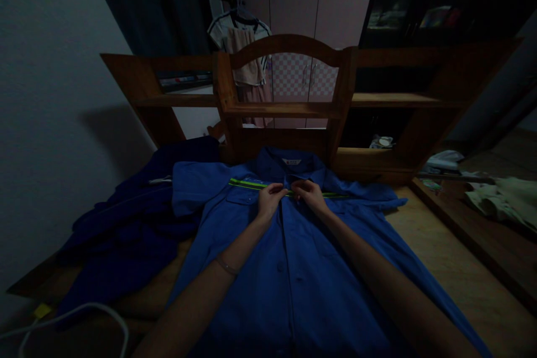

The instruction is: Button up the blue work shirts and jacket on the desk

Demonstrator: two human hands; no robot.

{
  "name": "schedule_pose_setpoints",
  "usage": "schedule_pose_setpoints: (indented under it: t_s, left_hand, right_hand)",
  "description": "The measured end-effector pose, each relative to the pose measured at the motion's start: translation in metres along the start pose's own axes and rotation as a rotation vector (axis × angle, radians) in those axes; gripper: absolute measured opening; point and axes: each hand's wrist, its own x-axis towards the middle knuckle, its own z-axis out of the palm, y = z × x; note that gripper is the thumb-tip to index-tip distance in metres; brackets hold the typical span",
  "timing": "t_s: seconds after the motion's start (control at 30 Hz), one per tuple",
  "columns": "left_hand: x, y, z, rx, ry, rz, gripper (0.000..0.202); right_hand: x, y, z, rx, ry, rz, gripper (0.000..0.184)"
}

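A blue short-sleeved work shirt (260,268) lies front side up, its collar away from me and a yellow-green stripe across the chest. My left hand (271,199) pinches the front placket just below the collar, at the level of the stripe. Close beside it on the right, my right hand (309,194) pinches the other front edge with bent fingers. Whether a button sits between the fingertips is too dark and small to see. Farther down the placket, a button (280,267) shows. A pale label (291,161) is visible inside the collar.
Dark blue clothing (130,224) is heaped at the left, by the wall. A wooden shelf unit (285,109) stands behind the collar. A white cable (96,306) loops at the lower left. Pale cloth (503,201) lies at the right, beyond the wooden edge.
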Motion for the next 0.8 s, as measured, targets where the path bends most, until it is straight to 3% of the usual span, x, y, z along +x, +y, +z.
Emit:
schedule_pose_setpoints:
  t_s: [0.43, 0.8]
  left_hand:
    - [0.008, -0.004, -0.007, 0.162, -0.098, 0.089, 0.021]
    - [0.018, 0.006, -0.030, 0.226, -0.481, 0.112, 0.022]
  right_hand:
    - [-0.002, 0.000, 0.003, -0.031, -0.030, -0.005, 0.030]
    - [-0.001, -0.005, 0.006, -0.186, -0.066, -0.008, 0.026]
